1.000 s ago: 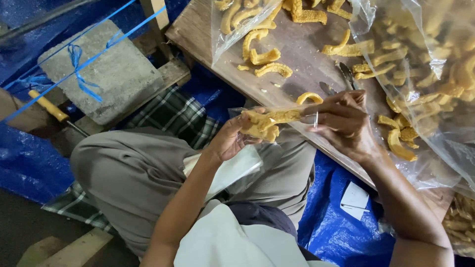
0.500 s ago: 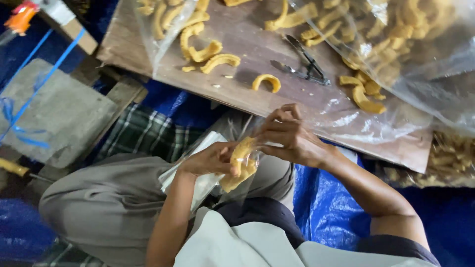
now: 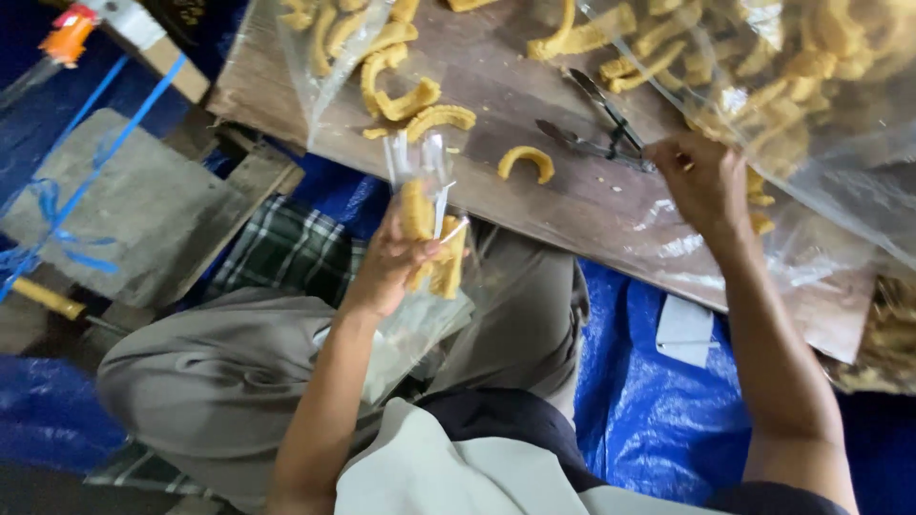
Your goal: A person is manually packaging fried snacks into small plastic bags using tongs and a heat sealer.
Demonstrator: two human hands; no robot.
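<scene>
My left hand (image 3: 393,259) grips a small clear plastic bag (image 3: 427,215) filled with curved yellow crackers, held upright above my lap. My right hand (image 3: 704,179) reaches out over the wooden board (image 3: 592,205), its fingers resting at the handles of metal tongs (image 3: 599,129) and against a large clear bag of crackers (image 3: 811,86). A single loose cracker (image 3: 527,160) lies on the board between the two hands. Whether the right fingers grip the tongs cannot be told.
A second open bag with crackers (image 3: 348,48) lies at the board's far left. Blue tarp (image 3: 658,410) covers the ground. A grey slab (image 3: 114,205) tied with blue string sits left, beside a checked cloth (image 3: 286,248). A stack of empty clear bags (image 3: 410,334) rests on my lap.
My right hand has left the small bag and moved up and right to the tongs on the board. My left hand now holds the filled bag alone, raised upright.
</scene>
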